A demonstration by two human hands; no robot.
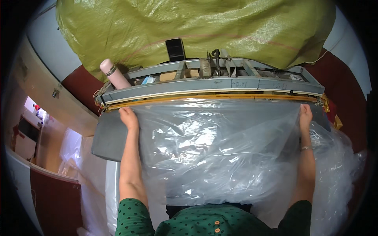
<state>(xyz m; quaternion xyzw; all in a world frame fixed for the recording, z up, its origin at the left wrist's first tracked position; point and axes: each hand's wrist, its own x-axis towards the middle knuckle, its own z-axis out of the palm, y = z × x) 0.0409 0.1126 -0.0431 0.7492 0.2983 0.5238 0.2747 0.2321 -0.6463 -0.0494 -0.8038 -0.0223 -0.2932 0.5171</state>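
A large clear plastic bag (pixel 212 145) lies spread over a grey table top (pixel 108 137), its far edge tucked under the long jaw of a grey heat-sealing machine (pixel 212 88). My left hand (pixel 128 118) presses the bag's left corner flat just below the jaw's yellow strip. At the opposite end my right hand (pixel 305 114) pinches the bag's right corner next to the jaw. Both arms are stretched out, holding the edge taut between them.
A pink bottle (pixel 114 74) stands at the machine's left end. A big olive woven sack (pixel 197 27) bulges behind the machine. More crumpled clear plastic (pixel 338 165) piles at the right. A cream wall and doorway (pixel 35 118) lie to the left.
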